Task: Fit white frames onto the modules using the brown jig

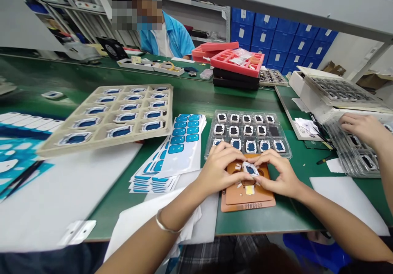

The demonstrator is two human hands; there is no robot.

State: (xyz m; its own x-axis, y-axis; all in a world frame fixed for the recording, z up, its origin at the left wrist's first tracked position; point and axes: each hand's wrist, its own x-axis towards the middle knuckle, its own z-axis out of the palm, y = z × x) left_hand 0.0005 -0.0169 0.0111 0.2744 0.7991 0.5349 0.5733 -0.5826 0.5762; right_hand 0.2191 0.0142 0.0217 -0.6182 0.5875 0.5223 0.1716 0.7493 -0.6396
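My left hand (218, 168) and my right hand (278, 175) meet over a brown jig (247, 198) at the table's front edge. Both pinch a small white part with a blue face (250, 169) that lies on the jig's recess. Just behind the jig stands a clear tray (248, 133) with rows of similar small parts, some black-faced, some blue-faced.
A stack of blue sticker sheets (179, 143) lies left of the clear tray. A beige tray (113, 114) of blue parts sits further left. Another person's hand (362, 127) rests on clear trays (353, 153) at right. A co-worker in blue (167, 36) sits across, near red trays (238, 61).
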